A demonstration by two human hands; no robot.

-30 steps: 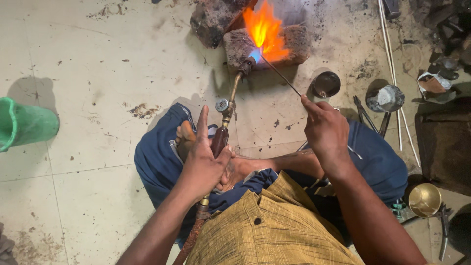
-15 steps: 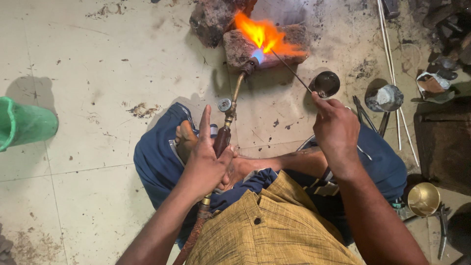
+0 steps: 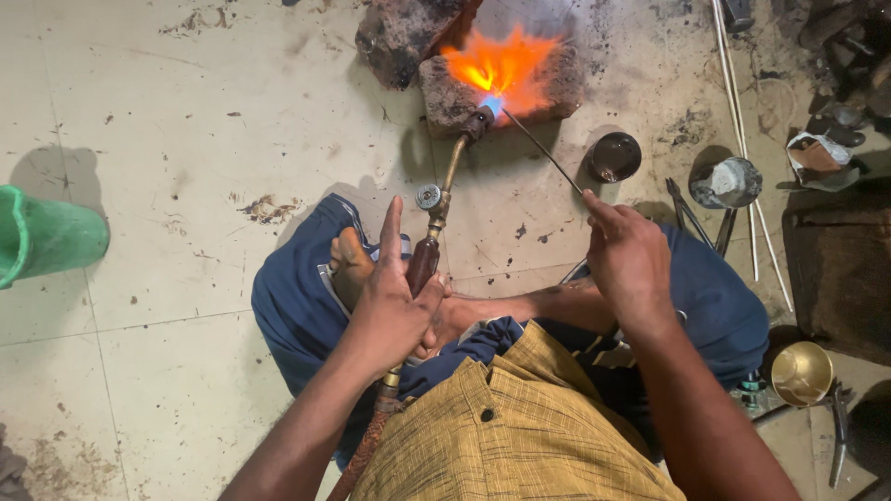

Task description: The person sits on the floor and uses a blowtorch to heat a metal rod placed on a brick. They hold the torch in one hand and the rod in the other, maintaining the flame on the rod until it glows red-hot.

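My left hand (image 3: 394,297) grips the dark handle of a brass blowtorch (image 3: 444,190), its index finger pointing up. The torch nozzle points at a stone block (image 3: 445,97) on the floor, and an orange flame (image 3: 497,70) spreads over the block. My right hand (image 3: 631,255) pinches a thin metal rod (image 3: 543,148) whose far tip reaches into the flame beside the nozzle. I sit cross-legged on the floor in blue trousers and a yellow shirt.
A green bucket (image 3: 42,237) lies at the left edge. A small dark cup (image 3: 614,156), a metal bowl (image 3: 729,181), tongs (image 3: 682,209) and long thin rods (image 3: 742,111) lie to the right. A brass bowl (image 3: 800,373) sits at lower right beside a dark block (image 3: 840,269).
The flame has spread wider and flatter over the block. My right hand has shifted slightly with the rod; the left hand keeps hold of the torch.
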